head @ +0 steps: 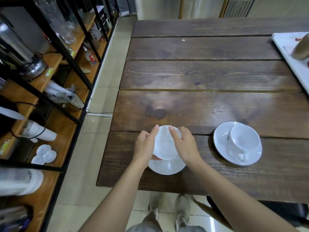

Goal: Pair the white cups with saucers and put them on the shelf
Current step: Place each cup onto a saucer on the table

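Note:
A white cup is held between both hands just above a white saucer near the front left of the dark wooden table. My left hand wraps the cup's left side and my right hand grips its right side. To the right, a second white cup sits on its own saucer, handle toward me. The shelf, wooden boards in a black metal frame, stands at the left.
The shelf holds small white dishes, wrapped white stacks, a metal pot, glass jars and a bottle. A white tray with a brown cup lies at the table's far right. Tiled floor separates shelf and table.

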